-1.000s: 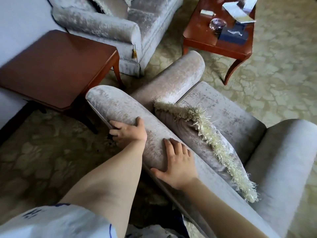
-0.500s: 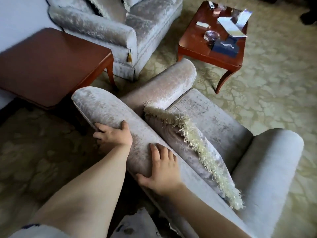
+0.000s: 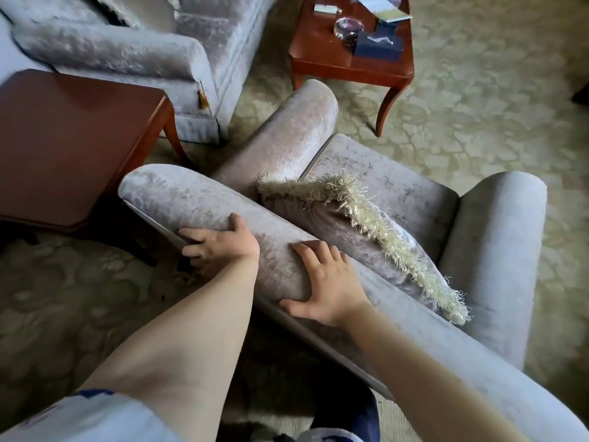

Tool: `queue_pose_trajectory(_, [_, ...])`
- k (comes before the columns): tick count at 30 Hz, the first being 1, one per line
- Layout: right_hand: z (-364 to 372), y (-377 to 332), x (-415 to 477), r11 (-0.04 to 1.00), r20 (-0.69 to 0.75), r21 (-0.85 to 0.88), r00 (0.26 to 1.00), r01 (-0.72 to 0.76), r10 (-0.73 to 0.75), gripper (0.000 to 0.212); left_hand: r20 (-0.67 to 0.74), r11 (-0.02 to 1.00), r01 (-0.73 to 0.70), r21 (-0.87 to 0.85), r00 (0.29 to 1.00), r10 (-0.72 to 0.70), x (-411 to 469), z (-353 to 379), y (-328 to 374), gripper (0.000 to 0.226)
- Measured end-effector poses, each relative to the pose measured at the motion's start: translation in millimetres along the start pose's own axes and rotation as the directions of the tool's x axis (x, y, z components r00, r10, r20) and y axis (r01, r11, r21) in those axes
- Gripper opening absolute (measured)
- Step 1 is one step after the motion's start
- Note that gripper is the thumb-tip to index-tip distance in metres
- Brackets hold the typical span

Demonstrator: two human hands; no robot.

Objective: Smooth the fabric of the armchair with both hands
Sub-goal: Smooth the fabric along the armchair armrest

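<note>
Armchair: it stands right in front of you on the carpet, seen from behind, with its pale velvet seat facing away and a wooden tabletop just beside its left corner
Back roll: this padded top edge runs across under both your arms and is the stretch you are working; the nap looks patchy and darker between your hands
Cushion: the fringed one leans against the inner face of the back, just beside your right fingers; keep off the fringe
Left hand: fingers apart and draped over the rear edge of the roll, thumb on top, clasping nothing
Right hand: flat on the fabric, fingers spread, thumb down along the rear seam, gripping nothing
Step, as I judge it: sweep both palms along the roll in one direction with even, light pressure, since velvet likely marks wherever you reverse
Watch: keep your fingers long and do not pinch, or you may raise a ridge
</note>
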State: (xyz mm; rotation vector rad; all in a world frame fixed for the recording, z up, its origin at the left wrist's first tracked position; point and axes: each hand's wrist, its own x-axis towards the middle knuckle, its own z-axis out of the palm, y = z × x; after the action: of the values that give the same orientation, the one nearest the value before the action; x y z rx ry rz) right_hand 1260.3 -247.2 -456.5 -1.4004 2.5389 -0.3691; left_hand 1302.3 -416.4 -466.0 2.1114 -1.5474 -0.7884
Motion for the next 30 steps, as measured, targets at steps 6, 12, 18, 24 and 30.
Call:
queue_pose_trajectory(6, [2,2,2,1.000,-0.014,0.014,1.000,0.026,-0.026,0.100,-0.018,1.000,0.015,0.006,1.000,-0.015,0,2,0,0.096])
queue_pose_trajectory(12, [-1,5,3,0.999,0.043,0.014,0.999,0.030,-0.031,0.102,-0.034,0.999,0.026,0.035,0.999,-0.025,0,3,1,0.097])
queue_pose_trajectory(18, [-11,17,5,0.999,0.044,-0.011,0.998,0.033,-0.033,0.103,-0.017,0.998,0.055,0.036,0.998,-0.054,-10,9,8,0.098])
queue_pose_trajectory(24, [-28,57,-6,0.997,0.091,-0.004,0.993,0.077,-0.077,0.104,-0.006,0.998,0.064,0.015,0.998,-0.064,-49,18,15,0.100])
queue_pose_trajectory(30, [-30,61,-18,0.998,0.115,-0.019,0.992,0.062,-0.060,0.105,-0.066,0.998,0.068,-0.016,0.995,-0.069,-63,22,10,0.099])
